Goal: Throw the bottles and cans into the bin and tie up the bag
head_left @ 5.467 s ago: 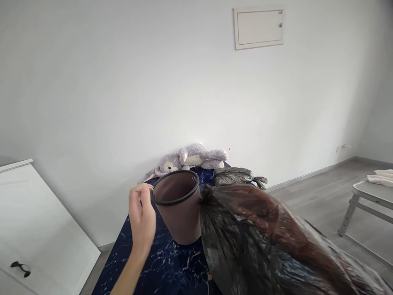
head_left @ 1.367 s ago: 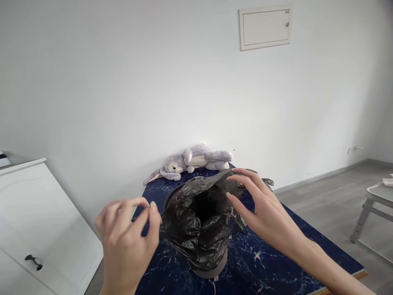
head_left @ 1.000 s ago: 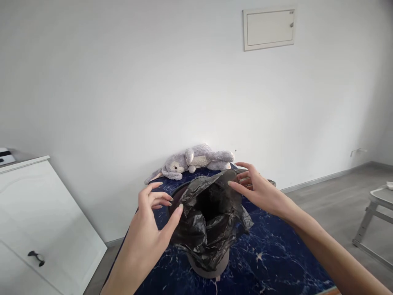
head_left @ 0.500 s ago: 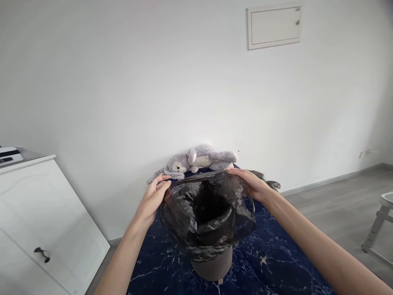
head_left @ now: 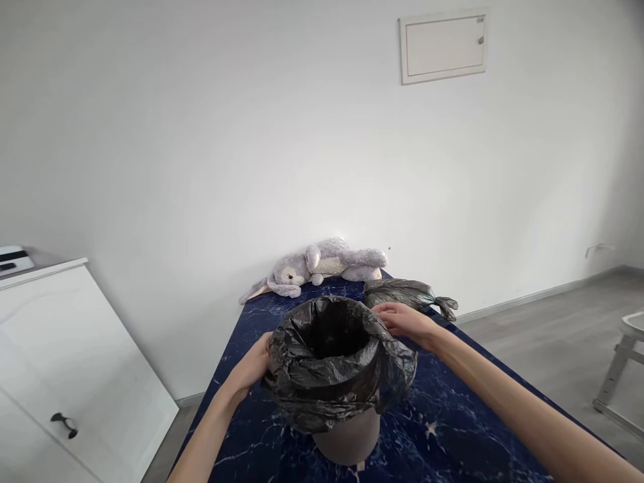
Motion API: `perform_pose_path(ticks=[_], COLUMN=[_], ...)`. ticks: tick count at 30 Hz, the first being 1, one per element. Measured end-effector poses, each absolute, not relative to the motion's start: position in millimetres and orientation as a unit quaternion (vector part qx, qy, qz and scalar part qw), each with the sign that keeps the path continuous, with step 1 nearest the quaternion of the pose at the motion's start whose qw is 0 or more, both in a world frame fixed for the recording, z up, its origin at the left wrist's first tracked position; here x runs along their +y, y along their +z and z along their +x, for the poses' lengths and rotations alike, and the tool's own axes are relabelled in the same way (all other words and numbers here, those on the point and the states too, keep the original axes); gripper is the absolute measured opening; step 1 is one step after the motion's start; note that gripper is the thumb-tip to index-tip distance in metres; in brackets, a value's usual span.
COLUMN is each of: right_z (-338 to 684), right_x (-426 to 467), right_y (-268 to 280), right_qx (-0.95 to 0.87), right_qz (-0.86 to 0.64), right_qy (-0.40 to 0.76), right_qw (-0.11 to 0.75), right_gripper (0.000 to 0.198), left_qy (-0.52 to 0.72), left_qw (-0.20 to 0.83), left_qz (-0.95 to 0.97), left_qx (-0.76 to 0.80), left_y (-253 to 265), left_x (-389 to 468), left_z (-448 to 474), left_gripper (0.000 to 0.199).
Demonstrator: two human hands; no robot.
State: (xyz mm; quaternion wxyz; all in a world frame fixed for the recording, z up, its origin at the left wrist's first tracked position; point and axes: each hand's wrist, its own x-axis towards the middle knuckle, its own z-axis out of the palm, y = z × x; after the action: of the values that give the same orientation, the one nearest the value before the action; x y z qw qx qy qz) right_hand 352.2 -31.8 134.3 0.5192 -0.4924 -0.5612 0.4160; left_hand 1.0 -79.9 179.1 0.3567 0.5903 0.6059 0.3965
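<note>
A grey waste bin [head_left: 347, 439] stands on the dark blue marbled table, with a black bin bag [head_left: 327, 382] lining it and folded outward over its rim. The dark opening faces up toward me, and loose folds hang down around the sides. At the left edge of the bag, my left hand [head_left: 255, 362] is closed on the plastic, its fingertips hidden behind the folds. My right hand [head_left: 405, 322] holds the far right edge, fingers curled against the plastic and its thumb hidden.
Behind the bin a grey plush rabbit [head_left: 327, 265] lies against the wall. A knotted dark plastic bag [head_left: 402, 292] rests beyond my right hand on the marbled table [head_left: 447, 416]. A white cabinet [head_left: 70, 362] stands left; a metal-legged stand [head_left: 616, 376] is on the right.
The bag's far edge has come down over the bin's rim, making the opening rounder. Both hands have moved lower along its sides. The plush rabbit and knotted bag now show more fully.
</note>
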Motion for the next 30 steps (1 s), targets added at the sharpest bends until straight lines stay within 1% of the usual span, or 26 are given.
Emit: perform_pose_path(ticks=[2, 4, 5, 7, 10, 12, 14, 16, 19, 22, 24, 26, 27, 28, 30], right_z=[359.7, 362.4, 361.8, 357.4, 346.8, 339.0, 331.0, 322.6, 311.2, 306.2, 308.1, 313.2, 316.3, 319.4, 324.6], right_x=[-45.0, -67.5, -81.2, -108.4, -134.3, -137.4, -133.1, -127.5, -123.9, -124.4, -124.8, -125.5, -126.1, -127.0, -129.3], right_y=[145.9, 158.2, 163.2, 169.1, 165.7, 156.6, 144.4, 131.0, 112.9, 98.9, 90.7, 82.8, 79.4, 76.9, 76.1], right_qx=[-0.557, -0.575, -0.609, -0.692, -0.814, -0.858, -0.870, -0.861, -0.830, -0.796, -0.777, -0.762, -0.753, -0.742, -0.709], right_qz=[-0.498, -0.486, -0.465, -0.432, -0.361, -0.321, -0.298, -0.291, -0.301, -0.320, -0.339, -0.356, -0.362, -0.365, -0.365], right_qy=[0.409, 0.378, 0.347, 0.255, 0.128, 0.074, 0.039, 0.024, 0.037, 0.101, 0.167, 0.232, 0.256, 0.272, 0.272], right_qw=[0.523, 0.539, 0.541, 0.520, 0.437, 0.395, 0.391, 0.417, 0.469, 0.504, 0.504, 0.489, 0.486, 0.493, 0.538], right_gripper=[0.036, 0.044, 0.048, 0.056, 0.072, 0.076, 0.075, 0.077, 0.088, 0.102, 0.110, 0.116, 0.117, 0.116, 0.103], left_qy=[0.440, 0.493, 0.507, 0.499, 0.452, 0.429, 0.406, 0.370, 0.306, 0.235, 0.198, 0.186, 0.200, 0.239, 0.360], left_qw=[0.320, 0.288, 0.276, 0.274, 0.314, 0.353, 0.391, 0.418, 0.437, 0.436, 0.423, 0.426, 0.436, 0.449, 0.468], left_qz=[0.599, 0.639, 0.669, 0.719, 0.728, 0.707, 0.684, 0.676, 0.699, 0.722, 0.728, 0.725, 0.714, 0.692, 0.629], left_qx=[0.587, 0.516, 0.468, 0.398, 0.408, 0.438, 0.464, 0.481, 0.477, 0.484, 0.502, 0.509, 0.510, 0.511, 0.507], left_y=[179.5, 177.4, 175.1, 167.7, 151.2, 137.6, 122.4, 106.8, 84.2, 64.5, 53.5, 44.3, 40.4, 37.2, 32.7], left_x=[-87.6, -99.0, -105.8, -118.7, -129.0, -127.4, -121.0, -112.7, -100.9, -91.9, -87.3, -83.5, -81.7, -80.0, -76.4], left_z=[0.9, 3.1, 5.1, 10.7, 20.0, 23.6, 22.9, 18.0, 5.7, -9.8, -21.2, -32.5, -37.9, -43.1, -52.7], left_gripper=[0.075, 0.077, 0.081, 0.097, 0.124, 0.137, 0.150, 0.157, 0.150, 0.144, 0.142, 0.142, 0.140, 0.134, 0.109])
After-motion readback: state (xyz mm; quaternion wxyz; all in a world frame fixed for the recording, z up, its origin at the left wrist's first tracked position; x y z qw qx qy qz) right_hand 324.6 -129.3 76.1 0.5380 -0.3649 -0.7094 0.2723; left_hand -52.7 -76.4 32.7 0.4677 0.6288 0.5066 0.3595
